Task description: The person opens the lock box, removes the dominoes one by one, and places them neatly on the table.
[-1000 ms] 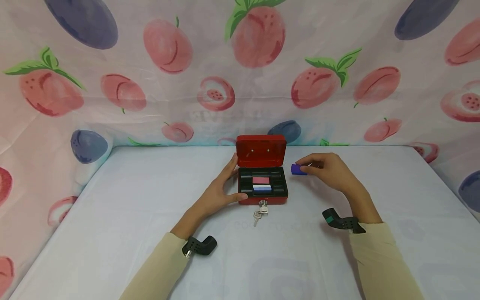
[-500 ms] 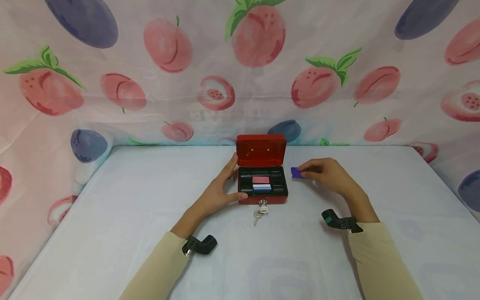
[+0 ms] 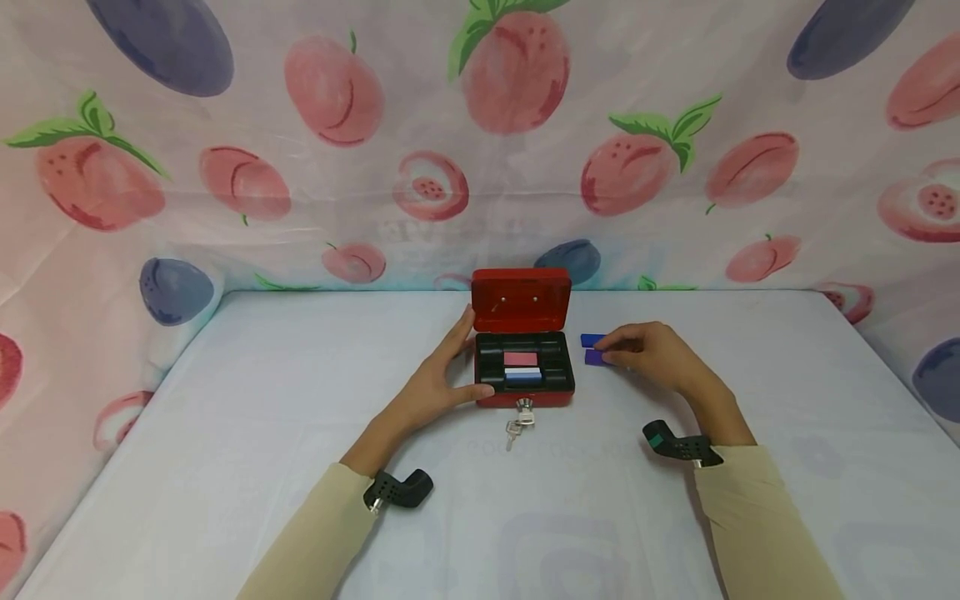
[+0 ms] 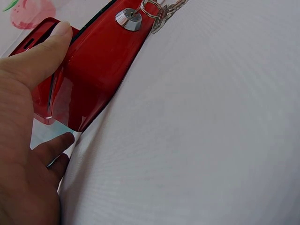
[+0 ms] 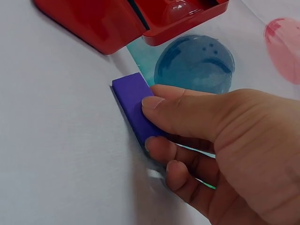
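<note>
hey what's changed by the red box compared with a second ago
The right hand has come slightly toward the person, holding the purple block. A blue block now shows just beyond it, where a second ago only one could be made out. The left hand still rests on the open red box; the pink block inside and the keys haven't moved.

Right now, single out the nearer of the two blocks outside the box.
The purple block; the blue block is behind it, farther from the wearer.
</note>
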A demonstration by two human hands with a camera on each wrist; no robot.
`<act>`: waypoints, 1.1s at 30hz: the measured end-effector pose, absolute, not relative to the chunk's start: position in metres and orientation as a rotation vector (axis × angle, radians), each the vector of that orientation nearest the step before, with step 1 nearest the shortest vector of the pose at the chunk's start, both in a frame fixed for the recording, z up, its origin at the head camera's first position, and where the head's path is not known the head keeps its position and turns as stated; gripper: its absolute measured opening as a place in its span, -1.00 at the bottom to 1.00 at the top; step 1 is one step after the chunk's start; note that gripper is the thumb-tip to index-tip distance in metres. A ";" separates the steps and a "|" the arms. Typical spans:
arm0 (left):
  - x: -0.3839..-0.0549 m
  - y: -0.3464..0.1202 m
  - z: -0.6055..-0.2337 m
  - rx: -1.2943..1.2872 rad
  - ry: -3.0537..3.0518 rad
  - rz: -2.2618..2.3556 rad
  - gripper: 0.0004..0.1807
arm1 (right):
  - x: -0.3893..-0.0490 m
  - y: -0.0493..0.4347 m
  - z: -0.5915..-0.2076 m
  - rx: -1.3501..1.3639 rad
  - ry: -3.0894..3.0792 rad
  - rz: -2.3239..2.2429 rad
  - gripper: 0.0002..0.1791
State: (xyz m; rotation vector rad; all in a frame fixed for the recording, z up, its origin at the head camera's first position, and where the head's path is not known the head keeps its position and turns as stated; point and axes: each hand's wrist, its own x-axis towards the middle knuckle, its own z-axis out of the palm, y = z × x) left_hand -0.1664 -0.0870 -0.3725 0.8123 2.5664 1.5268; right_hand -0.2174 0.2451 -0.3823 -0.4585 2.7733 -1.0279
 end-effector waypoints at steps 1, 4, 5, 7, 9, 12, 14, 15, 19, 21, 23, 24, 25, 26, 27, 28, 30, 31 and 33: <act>-0.166 -0.087 -0.372 0.810 2.568 1.529 0.05 | -0.218 0.245 -0.383 -0.464 2.780 -1.029 -0.86; -0.166 -0.086 -0.372 0.797 2.576 1.530 0.05 | -0.217 0.245 -0.384 -0.478 2.799 -1.031 -0.85; -0.166 -0.086 -0.372 0.792 2.578 1.531 0.05 | -0.217 0.245 -0.384 -0.474 2.804 -1.026 -0.85; -0.166 -0.086 -0.372 0.784 2.580 1.526 0.05 | -0.217 0.245 -0.385 -0.474 2.809 -1.019 -0.85; -0.166 -0.086 -0.372 0.782 2.581 1.522 0.05 | -0.217 0.245 -0.385 -0.480 2.815 -1.019 -0.84; -0.166 -0.086 -0.372 0.785 2.583 1.523 0.05 | -0.216 0.245 -0.385 -0.503 2.825 -1.028 -0.83; -0.165 -0.086 -0.372 0.781 2.586 1.522 0.05 | -0.216 0.245 -0.385 -0.528 2.839 -1.033 -0.82; -0.165 -0.086 -0.371 0.781 2.586 1.524 0.05 | -0.216 0.245 -0.385 -0.538 2.849 -1.026 -0.82; -0.165 -0.085 -0.372 0.774 2.582 1.528 0.05 | -0.216 0.244 -0.385 -0.566 2.875 -1.002 -0.78; -0.166 -0.085 -0.372 0.775 2.581 1.529 0.05 | -0.216 0.244 -0.385 -0.572 2.887 -0.985 -0.77; -0.166 -0.085 -0.372 0.775 2.580 1.531 0.05 | -0.215 0.244 -0.385 -0.567 2.889 -0.988 -0.77; -0.166 -0.085 -0.372 0.775 2.581 1.532 0.05 | -0.215 0.244 -0.385 -0.561 2.889 -0.987 -0.77; -0.166 -0.086 -0.372 0.776 2.581 1.534 0.05 | -0.215 0.244 -0.385 -0.558 2.885 -0.989 -0.77; -0.165 -0.086 -0.372 0.776 2.579 1.537 0.05 | -0.215 0.244 -0.385 -0.551 2.879 -0.991 -0.78; -0.166 -0.085 -0.372 0.778 2.578 1.538 0.05 | -0.215 0.245 -0.384 -0.543 2.870 -0.994 -0.79; -0.165 -0.085 -0.372 0.778 2.579 1.540 0.05 | -0.215 0.245 -0.384 -0.537 2.861 -0.998 -0.80; -0.165 -0.086 -0.372 0.780 2.579 1.542 0.05 | -0.215 0.245 -0.384 -0.516 2.842 -0.993 -0.81; -0.166 -0.086 -0.372 0.781 2.581 1.540 0.05 | -0.215 0.245 -0.384 -0.507 2.833 -0.989 -0.80; -0.166 -0.086 -0.372 0.781 2.581 1.540 0.05 | -0.215 0.245 -0.384 -0.494 2.821 -0.983 -0.80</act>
